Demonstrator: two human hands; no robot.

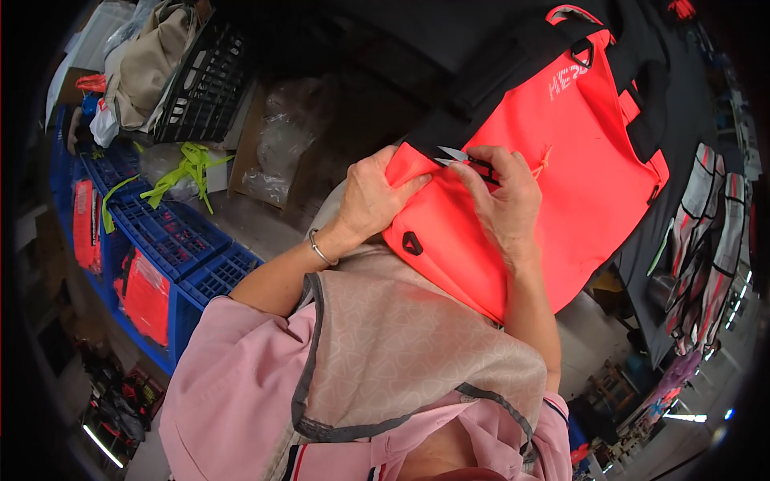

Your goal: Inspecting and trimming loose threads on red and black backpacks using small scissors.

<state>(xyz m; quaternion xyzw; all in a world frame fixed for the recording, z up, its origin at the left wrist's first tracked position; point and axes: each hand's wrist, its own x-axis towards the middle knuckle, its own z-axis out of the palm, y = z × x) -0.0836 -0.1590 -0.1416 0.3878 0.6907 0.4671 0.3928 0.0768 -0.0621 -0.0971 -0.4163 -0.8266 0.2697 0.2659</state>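
Observation:
A bright coral-red bag (pixel 561 168) with black straps and black D-ring loops lies across the dark work surface in front of me, partly over my lap. My left hand (pixel 373 192) grips a corner of it, thumb on top and fingers wrapped beneath. In my right hand (pixel 507 192) is a small pair of thread snips (pixel 461 156), its pointed metal blades apart and directed left over the bag's edge. A short tuft of coral cord (pixel 544 160) stands up from the bag just right of that hand.
To the left, blue plastic crates (pixel 172 232) hold red packed pieces, with lime-green straps (pixel 192 172) draped over them. Behind stand a black basket (pixel 210 80) with beige fabric and a cardboard box (pixel 277 148) with clear plastic. Grey-and-red straps (pixel 706 232) hang at right.

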